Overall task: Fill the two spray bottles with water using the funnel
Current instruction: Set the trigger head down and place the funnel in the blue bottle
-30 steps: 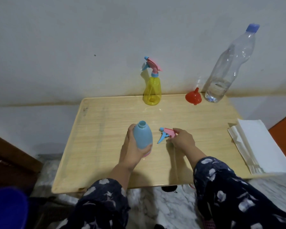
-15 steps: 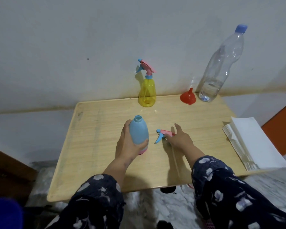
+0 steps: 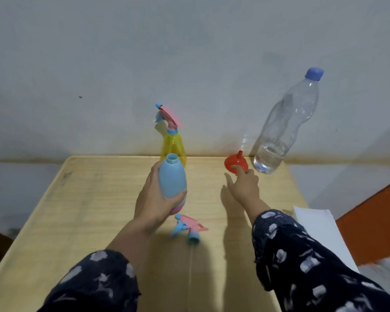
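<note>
Blue bottle (image 3: 172,176) uncapped, gripped in left hand (image 3: 152,199); right hand (image 3: 243,185) spread, fingertip touching funnel (image 3: 235,164); neither bottle filled yet, yellow bottle (image 3: 173,147) capped.

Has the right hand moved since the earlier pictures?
Yes. The right hand left the spray head and reached toward the wall, now touching the red funnel.

Both arms wear dark navy sleeves (image 3: 302,255) printed with pale grey-white leaf shapes. The cuffs end short of the wrists, at lower frame.
</note>
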`<move>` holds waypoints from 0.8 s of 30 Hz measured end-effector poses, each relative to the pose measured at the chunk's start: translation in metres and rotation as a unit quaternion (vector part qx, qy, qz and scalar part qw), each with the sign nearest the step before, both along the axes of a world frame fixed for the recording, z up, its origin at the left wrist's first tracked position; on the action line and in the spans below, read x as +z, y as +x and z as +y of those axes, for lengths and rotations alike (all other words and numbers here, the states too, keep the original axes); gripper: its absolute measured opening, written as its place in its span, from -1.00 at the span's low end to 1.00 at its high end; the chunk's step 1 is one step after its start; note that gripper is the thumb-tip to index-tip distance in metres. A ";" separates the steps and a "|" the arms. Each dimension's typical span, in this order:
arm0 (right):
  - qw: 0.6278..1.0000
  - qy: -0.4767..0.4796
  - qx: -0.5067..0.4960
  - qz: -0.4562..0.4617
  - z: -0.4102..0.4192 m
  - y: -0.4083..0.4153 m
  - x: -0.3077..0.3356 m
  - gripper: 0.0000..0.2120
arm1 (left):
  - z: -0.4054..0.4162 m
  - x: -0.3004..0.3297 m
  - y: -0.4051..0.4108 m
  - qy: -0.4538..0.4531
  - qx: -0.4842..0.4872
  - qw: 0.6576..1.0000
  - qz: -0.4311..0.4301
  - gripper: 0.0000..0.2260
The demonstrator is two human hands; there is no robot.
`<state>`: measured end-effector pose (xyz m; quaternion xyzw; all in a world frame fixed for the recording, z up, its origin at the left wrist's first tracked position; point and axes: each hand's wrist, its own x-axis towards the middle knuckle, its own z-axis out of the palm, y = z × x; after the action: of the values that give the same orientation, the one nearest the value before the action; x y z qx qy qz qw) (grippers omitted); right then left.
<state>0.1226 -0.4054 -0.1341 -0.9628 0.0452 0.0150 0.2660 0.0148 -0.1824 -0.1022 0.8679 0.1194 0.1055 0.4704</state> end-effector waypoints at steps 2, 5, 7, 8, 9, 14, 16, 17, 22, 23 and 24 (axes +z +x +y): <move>0.999 0.021 0.003 -0.032 -0.009 0.016 -0.002 -0.61 | -0.009 -0.005 0.009 -0.016 0.004 1.000 0.002 -0.23; 0.992 0.104 -0.012 -0.064 -0.013 0.034 -0.007 -0.45 | -0.015 -0.012 0.017 -0.061 0.009 0.998 -0.009 -0.24; 0.988 0.136 -0.015 -0.069 -0.013 0.043 -0.013 -0.33 | -0.017 -0.015 0.020 -0.079 0.017 0.997 -0.016 -0.24; 0.988 0.142 -0.009 -0.068 -0.013 0.047 -0.017 -0.30 | -0.018 -0.016 0.021 -0.082 0.023 0.996 -0.019 -0.24; 0.988 0.141 0.000 -0.068 -0.013 0.051 -0.021 -0.28 | -0.018 -0.017 0.023 -0.084 0.028 0.996 -0.023 -0.24; 0.990 0.107 0.008 -0.087 -0.019 0.066 -0.033 -0.20 | -0.020 -0.016 0.025 -0.081 0.043 0.995 -0.035 -0.23; 0.992 0.099 0.011 -0.084 -0.019 0.072 -0.033 -0.20 | -0.021 -0.015 0.026 -0.076 0.049 0.995 -0.035 -0.23; 0.992 0.090 0.016 -0.081 -0.019 0.074 -0.033 -0.20 | -0.022 -0.015 0.026 -0.073 0.051 0.996 -0.033 -0.23; 0.992 0.093 0.014 -0.078 -0.016 0.070 -0.018 -0.16 | -0.024 -0.015 0.026 -0.052 0.055 0.997 -0.029 -0.22; 0.990 0.116 0.012 -0.075 -0.013 0.068 -0.013 -0.15 | -0.024 -0.016 0.026 -0.048 0.057 0.997 -0.025 -0.22; 0.986 0.149 0.011 -0.072 -0.010 0.066 -0.008 -0.14 | -0.022 -0.016 0.025 -0.045 0.059 0.997 -0.021 -0.22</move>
<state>0.1889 -0.4153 -0.1419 -0.9114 0.0124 -0.0443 0.4089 0.0398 -0.2048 -0.1180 0.8348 0.1647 0.1458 0.5046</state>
